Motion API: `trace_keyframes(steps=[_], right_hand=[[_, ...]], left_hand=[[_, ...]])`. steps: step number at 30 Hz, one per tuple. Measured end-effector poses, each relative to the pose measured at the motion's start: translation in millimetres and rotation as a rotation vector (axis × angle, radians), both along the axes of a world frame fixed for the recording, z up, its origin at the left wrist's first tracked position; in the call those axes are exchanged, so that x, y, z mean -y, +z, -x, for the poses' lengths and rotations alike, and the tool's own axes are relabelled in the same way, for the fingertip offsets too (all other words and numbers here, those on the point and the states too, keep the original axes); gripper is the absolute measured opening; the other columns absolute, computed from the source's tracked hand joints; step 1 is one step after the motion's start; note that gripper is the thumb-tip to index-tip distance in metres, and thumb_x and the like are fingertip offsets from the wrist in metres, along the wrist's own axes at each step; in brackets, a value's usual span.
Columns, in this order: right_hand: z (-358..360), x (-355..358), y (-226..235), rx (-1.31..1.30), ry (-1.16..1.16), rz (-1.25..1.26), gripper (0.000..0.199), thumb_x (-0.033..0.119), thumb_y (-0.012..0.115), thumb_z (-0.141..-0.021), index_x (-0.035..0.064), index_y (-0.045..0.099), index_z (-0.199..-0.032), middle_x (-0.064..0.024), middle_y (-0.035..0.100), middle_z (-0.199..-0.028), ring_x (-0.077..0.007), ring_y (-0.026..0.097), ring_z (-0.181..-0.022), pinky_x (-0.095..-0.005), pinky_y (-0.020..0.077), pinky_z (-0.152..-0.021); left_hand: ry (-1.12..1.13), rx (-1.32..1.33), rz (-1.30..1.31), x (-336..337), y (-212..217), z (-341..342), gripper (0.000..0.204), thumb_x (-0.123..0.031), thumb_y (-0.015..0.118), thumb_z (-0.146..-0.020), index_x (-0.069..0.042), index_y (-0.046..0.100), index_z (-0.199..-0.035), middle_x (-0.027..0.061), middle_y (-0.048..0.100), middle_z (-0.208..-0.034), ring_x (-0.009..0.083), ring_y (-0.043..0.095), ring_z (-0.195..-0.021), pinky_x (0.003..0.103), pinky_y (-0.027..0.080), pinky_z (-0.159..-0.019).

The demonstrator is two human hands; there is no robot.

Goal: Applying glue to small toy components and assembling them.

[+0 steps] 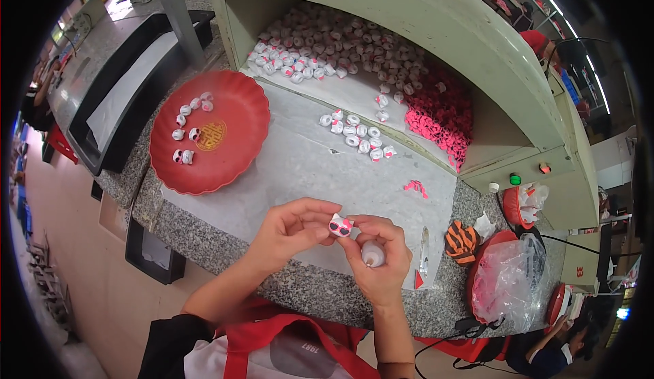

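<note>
Over the near edge of the paper sheet, both hands meet on a small white cat-head figure [340,225] with a pink bow and dark glasses. The fingertips of my left hand [286,234] pinch it from the left. My right hand [380,263] steadies its other side with thumb and index finger, while a small whitish squeeze bottle [372,252] is tucked in the same palm. Several white heads [351,131] lie in a group beyond the hands. A few small pink pieces [415,188] rest to the right.
A scalloped red plate [238,130] on the left carries several heads. Behind, a pale green shelf [409,11] holds heaps of white heads and pink pieces [436,120]. Right: a slim metal tool [424,253], orange-black striped cloth [461,243], plastic bag [514,280]. Black tray [88,123] far left.
</note>
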State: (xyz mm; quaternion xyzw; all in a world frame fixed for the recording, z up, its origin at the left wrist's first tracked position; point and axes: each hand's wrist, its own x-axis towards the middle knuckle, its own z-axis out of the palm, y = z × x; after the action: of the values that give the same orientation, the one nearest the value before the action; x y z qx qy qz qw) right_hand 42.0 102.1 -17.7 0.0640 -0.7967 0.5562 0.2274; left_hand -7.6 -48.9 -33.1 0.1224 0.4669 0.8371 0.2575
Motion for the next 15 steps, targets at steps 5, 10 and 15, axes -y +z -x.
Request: trace_keyframes(steps=[5, 10, 15], right_hand=[[-2.7, 0.4, -4.8, 0.042, -0.002, 0.062, 0.035, -0.012, 0.064, -0.067, 0.0003, 0.048, -0.095, -0.0141, 0.059, -0.094, -0.0067, 0.054, -0.061, -0.0172, 0.0426, -0.052], [-8.6, 3.5, 2.0, 0.221, 0.004, 0.331, 0.032, -0.011, 0.058, -0.071, -0.0012, 0.048, -0.1, -0.0138, 0.058, -0.098, -0.0083, 0.056, -0.064, -0.0194, 0.0447, -0.056], [-5.8, 7.0, 0.8, 0.268, -0.055, 0.404, 0.031, -0.009, 0.059, -0.071, -0.0014, 0.049, -0.099, -0.013, 0.059, -0.098, -0.0085, 0.055, -0.064, -0.0195, 0.0454, -0.057]], left_hand=[[0.019, 0.142, 0.045, -5.8, 0.4, -1.4, 0.023, 0.001, 0.057, -0.078, 0.003, 0.056, -0.101, 0.0117, 0.061, -0.093, 0.0171, 0.059, -0.087, 0.029, 0.05, -0.075], [0.051, 0.112, 0.033, -7.4, -1.2, -4.5, 0.022, 0.003, 0.057, -0.077, 0.004, 0.056, -0.099, 0.0124, 0.061, -0.094, 0.0174, 0.059, -0.088, 0.029, 0.049, -0.078], [0.075, 0.093, 0.046, -11.8, 0.2, -7.6, 0.022, 0.006, 0.057, -0.076, 0.004, 0.056, -0.098, 0.013, 0.061, -0.094, 0.0169, 0.059, -0.087, 0.028, 0.048, -0.078]])
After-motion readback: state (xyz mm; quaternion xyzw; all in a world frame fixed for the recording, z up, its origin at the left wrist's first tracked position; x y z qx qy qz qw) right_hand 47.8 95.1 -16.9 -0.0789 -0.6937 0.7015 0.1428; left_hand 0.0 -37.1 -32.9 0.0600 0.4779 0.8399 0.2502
